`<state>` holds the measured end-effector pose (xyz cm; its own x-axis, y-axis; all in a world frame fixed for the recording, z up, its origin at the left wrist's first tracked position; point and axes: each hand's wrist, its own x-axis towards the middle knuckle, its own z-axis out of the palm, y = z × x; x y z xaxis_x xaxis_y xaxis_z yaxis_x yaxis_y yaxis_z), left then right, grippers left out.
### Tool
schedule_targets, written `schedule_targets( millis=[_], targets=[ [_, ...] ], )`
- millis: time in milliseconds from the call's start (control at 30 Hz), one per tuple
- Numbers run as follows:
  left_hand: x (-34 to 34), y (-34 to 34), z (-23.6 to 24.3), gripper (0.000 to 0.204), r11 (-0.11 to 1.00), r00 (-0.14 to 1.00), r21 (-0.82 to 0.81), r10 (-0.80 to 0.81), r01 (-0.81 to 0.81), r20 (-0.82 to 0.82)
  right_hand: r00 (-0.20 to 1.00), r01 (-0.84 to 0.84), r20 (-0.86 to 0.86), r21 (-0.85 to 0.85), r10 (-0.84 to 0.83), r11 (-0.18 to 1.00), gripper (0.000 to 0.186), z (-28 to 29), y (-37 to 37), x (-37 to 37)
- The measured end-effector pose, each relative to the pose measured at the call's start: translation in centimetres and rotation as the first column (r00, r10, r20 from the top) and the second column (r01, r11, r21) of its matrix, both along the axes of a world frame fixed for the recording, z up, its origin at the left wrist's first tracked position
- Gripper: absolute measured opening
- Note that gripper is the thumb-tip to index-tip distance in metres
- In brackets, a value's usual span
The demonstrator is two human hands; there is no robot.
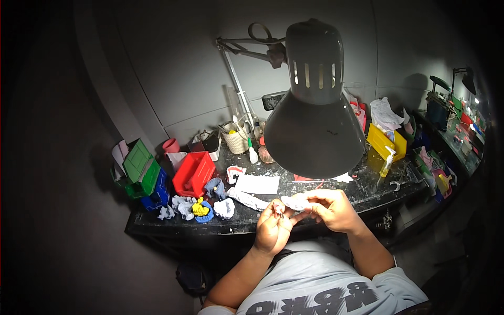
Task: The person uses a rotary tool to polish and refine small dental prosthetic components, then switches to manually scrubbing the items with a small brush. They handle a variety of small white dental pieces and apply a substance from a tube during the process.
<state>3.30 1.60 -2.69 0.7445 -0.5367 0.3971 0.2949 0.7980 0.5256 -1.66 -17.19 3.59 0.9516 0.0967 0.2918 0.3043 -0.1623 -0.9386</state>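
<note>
Under the lamp, both my hands are raised in front of my chest at the bench's front edge. My right hand (331,210) pinches a small white lump (295,202), which looks like plaster or wadded tissue. Beside it, my left hand (274,229) has its fingers curled in, with a small reddish, dark-flecked thing (278,209) at the fingertips that is too small to name. The two hands nearly meet, and the white lump lies between them. A twisted white cloth (247,200) rests on the bench just beyond my left hand.
A big grey desk lamp (315,131) hangs low over the bench. Left are a red bin (193,173), a green bin (139,163), blue and yellow moulded lumps (202,210), a pink-and-white dental arch (235,174) and a white card (257,184). Right stand a yellow bin (387,140) and a small bottle (387,161).
</note>
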Motion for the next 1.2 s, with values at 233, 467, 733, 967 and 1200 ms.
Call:
schedule_targets(
  millis=[233, 467, 733, 967, 1200],
  targets=[
    [-0.1, -0.2, -0.9, 0.013, 0.988, 0.989, 0.093, 0.132, -0.125, -0.072, 0.928, 0.269, 0.347, -0.364, -0.138, 0.892, 0.020, -0.5, 1.6, -0.4],
    [-0.4, -1.7, -2.0, 0.024, 0.606, 0.758, 0.456, 0.511, -0.652, 0.405, 0.948, 0.239, 0.235, -0.091, -0.212, 0.967, 0.027, -1.8, 4.1, -0.5],
    [-0.3, -1.8, -2.4, 0.026, 0.472, 0.667, 0.473, 0.564, -0.744, 0.486, 0.972, 0.168, 0.170, -0.017, -0.163, 0.986, 0.039, -2.7, 4.3, -0.9],
    [-1.1, -1.0, -0.9, 0.028, 0.681, 0.847, 0.506, 0.454, -0.530, 0.277, 0.921, 0.348, 0.225, -0.116, -0.317, 0.930, 0.028, -1.2, 0.0, 0.9],
    [-1.7, 0.1, 1.1, 0.020, 0.887, 0.983, 0.432, 0.186, -0.163, -0.011, 0.776, 0.572, 0.515, -0.332, -0.363, 0.750, 0.016, 0.2, -6.4, 4.4]
  ],
)
